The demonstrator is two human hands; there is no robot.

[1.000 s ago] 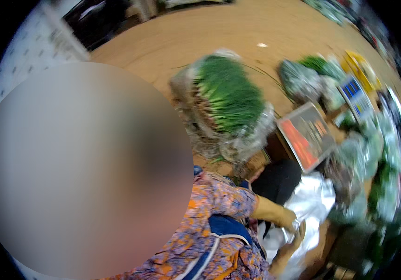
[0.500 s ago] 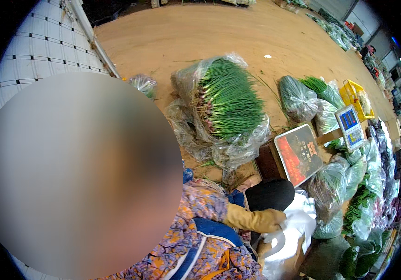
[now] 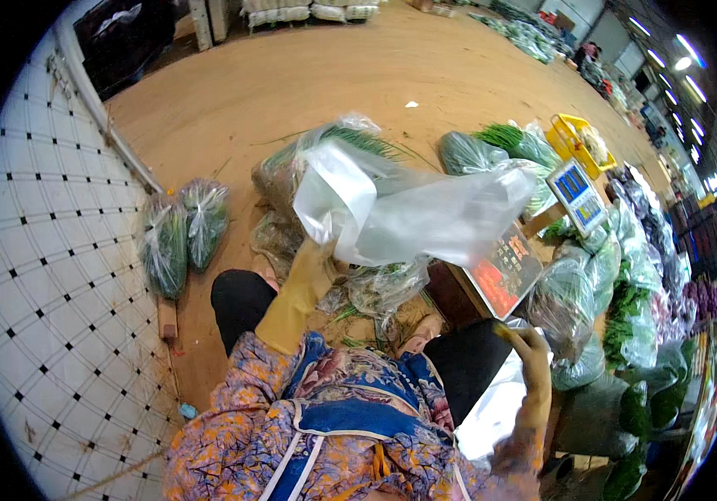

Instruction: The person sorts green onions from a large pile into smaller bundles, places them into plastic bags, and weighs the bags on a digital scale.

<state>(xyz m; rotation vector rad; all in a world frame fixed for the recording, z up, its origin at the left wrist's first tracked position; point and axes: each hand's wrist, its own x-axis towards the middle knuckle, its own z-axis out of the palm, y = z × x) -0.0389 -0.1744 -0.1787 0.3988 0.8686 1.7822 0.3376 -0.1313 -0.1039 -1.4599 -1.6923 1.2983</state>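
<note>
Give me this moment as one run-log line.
left hand: lifts clear plastic bag | right hand: on white bags | green onions bagged on floor | scale right

Bright ceiling lamps (image 3: 691, 63) are glowing at the upper right, casting even, soft light over the brown floor (image 3: 292, 83) with barely any shadows. Glare is shining off the clear plastic bag (image 3: 408, 209). The fisheye lens is bending the tiled wall (image 3: 41, 275) toward a black rim, and the far stalls are blurring.
</note>
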